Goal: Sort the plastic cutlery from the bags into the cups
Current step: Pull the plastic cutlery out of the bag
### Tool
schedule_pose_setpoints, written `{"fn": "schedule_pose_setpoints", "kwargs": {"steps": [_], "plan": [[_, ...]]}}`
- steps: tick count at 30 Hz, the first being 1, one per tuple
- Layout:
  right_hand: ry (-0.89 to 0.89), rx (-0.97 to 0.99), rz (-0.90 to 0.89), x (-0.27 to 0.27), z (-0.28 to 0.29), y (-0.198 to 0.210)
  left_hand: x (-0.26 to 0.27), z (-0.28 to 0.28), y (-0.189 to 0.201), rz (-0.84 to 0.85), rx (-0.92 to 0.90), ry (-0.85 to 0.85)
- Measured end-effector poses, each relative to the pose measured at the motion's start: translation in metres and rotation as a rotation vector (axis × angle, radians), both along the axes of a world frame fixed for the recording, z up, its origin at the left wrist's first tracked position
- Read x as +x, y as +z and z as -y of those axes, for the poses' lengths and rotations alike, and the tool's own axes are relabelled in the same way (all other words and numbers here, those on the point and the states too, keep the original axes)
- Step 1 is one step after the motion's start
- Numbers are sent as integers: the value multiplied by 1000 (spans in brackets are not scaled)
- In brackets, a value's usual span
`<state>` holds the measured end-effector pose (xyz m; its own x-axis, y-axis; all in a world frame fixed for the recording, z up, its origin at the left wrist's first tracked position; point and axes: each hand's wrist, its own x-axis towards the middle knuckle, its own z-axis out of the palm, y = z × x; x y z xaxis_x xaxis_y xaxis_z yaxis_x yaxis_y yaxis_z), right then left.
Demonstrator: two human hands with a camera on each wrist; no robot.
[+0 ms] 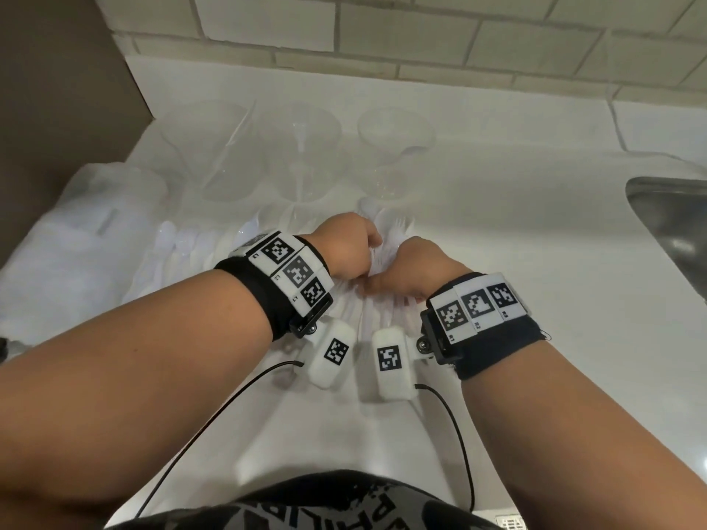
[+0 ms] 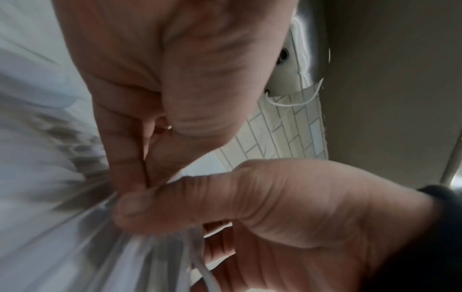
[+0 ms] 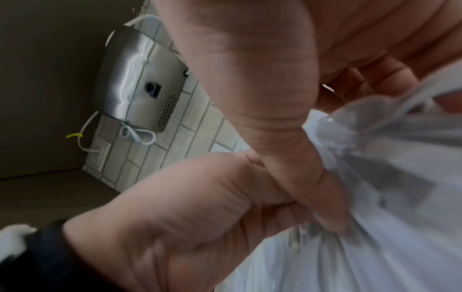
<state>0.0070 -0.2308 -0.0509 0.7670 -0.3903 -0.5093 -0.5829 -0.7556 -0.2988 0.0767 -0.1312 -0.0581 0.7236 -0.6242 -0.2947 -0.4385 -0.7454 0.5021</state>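
Both hands meet over a clear bag of white plastic forks (image 1: 396, 228) lying on the white counter. My left hand (image 1: 354, 252) pinches the bag's film from the left, and my right hand (image 1: 394, 275) pinches it from the right, knuckles almost touching. In the left wrist view my left hand (image 2: 150, 173) and the right thumb (image 2: 200, 199) bunch the stretched bag (image 2: 75, 227). The right wrist view shows my right hand (image 3: 312, 197) on the bag (image 3: 387, 207) beside the left hand (image 3: 190, 197). Three clear cups (image 1: 214, 147) (image 1: 306, 147) (image 1: 394, 143) stand in a row behind.
A second bag holding white spoons (image 1: 183, 246) lies left of the hands, with a larger whitish bag (image 1: 76, 231) further left. A steel sink (image 1: 673, 231) is sunk into the counter at the right. A tiled wall (image 1: 421, 44) runs behind the cups, and a brown panel closes the left side.
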Motion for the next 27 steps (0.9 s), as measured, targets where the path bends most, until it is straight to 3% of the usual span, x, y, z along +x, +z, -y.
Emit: {"fn": "schedule_pose_setpoints", "kwargs": {"steps": [6,19,27], "plan": [[-5,-155,26,4,-15,-6,1,-1,6,-154,-51,96],[25,-100,19,-2,-21,4,0,4,6,-303,-129,146],[-158,-163,23,3,-19,-10,-1,2,6,-642,-326,294]]}}
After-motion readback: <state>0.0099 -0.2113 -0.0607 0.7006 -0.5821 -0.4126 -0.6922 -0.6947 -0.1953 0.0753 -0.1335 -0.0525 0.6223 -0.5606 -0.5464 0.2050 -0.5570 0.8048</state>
